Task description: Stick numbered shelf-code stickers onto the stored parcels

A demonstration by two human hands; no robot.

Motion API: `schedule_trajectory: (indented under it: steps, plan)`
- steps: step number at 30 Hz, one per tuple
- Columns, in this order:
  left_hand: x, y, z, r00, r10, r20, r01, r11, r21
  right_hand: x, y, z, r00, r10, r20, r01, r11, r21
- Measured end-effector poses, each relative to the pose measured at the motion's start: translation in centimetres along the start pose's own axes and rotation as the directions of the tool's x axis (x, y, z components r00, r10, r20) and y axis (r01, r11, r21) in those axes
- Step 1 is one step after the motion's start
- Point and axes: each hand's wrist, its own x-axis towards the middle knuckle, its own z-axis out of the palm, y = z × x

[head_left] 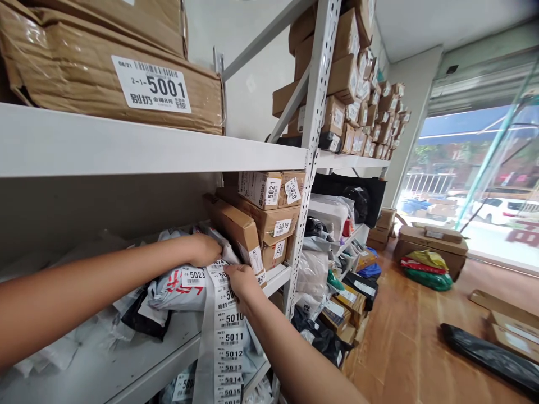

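Observation:
My right hand (243,280) pinches the upper end of a long strip of white printed number labels (231,338), which hangs down past the shelf edge. My left hand (205,250) is closed, its fingers curled over a pale plastic parcel bag (228,250) just behind the strip. A label reading 5024 sits right under these fingers; their tips are partly hidden. Below the left hand lies a white plastic mailer with red print (174,289), bearing the label 5023 (194,275). A slim cardboard box (240,220) leans beside the right hand.
Labelled boxes (269,216) are stacked against the perforated shelf post (314,95). Overhead, the white shelf beam (147,147) carries a large box labelled 5001 (105,73). More parcels fill the shelving to the right. A black wrapped parcel (484,356) lies on the wooden floor (391,314).

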Motion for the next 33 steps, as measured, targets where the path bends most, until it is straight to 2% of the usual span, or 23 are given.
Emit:
schedule_trajectory:
  steps: [2,7,14,16,18,20,22,23,25,27,29,31,33]
  plan:
    - [0.3,0.2,0.0,1.0,-0.006,0.028,0.005,0.999,0.032,-0.3,0.3,0.0,1.0,0.018,-0.001,-0.018,0.999,0.032]
    - [0.8,0.8,0.2,0.999,-0.031,0.042,0.028,0.998,0.057,-0.6,1.9,-0.7,0.999,0.024,0.031,-0.031,0.967,0.252]
    - [0.2,1.5,0.4,0.995,-0.101,0.008,0.101,0.994,0.047,-2.2,5.2,-3.6,0.988,0.049,0.149,-0.088,0.958,0.271]
    - [0.0,1.8,0.0,0.989,-0.15,-0.017,0.15,0.988,0.028,-3.3,5.7,-4.4,0.986,0.016,0.165,-0.061,0.96,0.273]
    - [-0.4,2.1,-0.4,0.972,-0.23,-0.056,0.23,0.973,0.002,-4.2,5.8,-5.1,0.986,-0.051,0.156,0.01,0.967,0.253]
    - [-0.7,2.1,-0.8,0.935,-0.337,-0.112,0.336,0.942,-0.024,-4.8,5.6,-5.7,0.982,-0.113,0.151,0.076,0.97,0.233]
    - [-1.0,1.5,-0.7,0.904,-0.368,-0.218,0.373,0.928,-0.015,-5.0,5.3,-6.0,0.972,-0.143,0.184,0.098,0.967,0.236]
    - [-1.1,1.0,-0.5,0.905,-0.323,-0.276,0.335,0.942,-0.002,-5.0,5.1,-6.1,0.967,-0.153,0.206,0.099,0.963,0.251]
    - [-1.2,-0.4,0.1,0.927,-0.132,-0.352,0.144,0.99,0.009,-4.9,4.7,-5.9,0.954,-0.187,0.233,0.115,0.95,0.292]
    - [-1.3,-2.0,0.7,0.929,0.09,-0.358,-0.112,0.993,-0.042,-4.7,4.3,-5.3,0.946,-0.234,0.226,0.153,0.934,0.323]
    - [-1.3,-3.3,1.1,0.902,0.247,-0.353,-0.299,0.949,-0.101,-4.4,3.9,-4.4,0.945,-0.262,0.194,0.185,0.922,0.341]
    - [-1.3,-4.0,1.2,0.868,0.34,-0.362,-0.407,0.905,-0.126,-3.8,3.5,-3.3,0.955,-0.256,0.149,0.188,0.912,0.365]
    - [-1.4,-4.1,1.0,0.856,0.382,-0.349,-0.459,0.871,-0.174,-3.0,3.1,-2.1,0.967,-0.237,0.093,0.183,0.903,0.389]
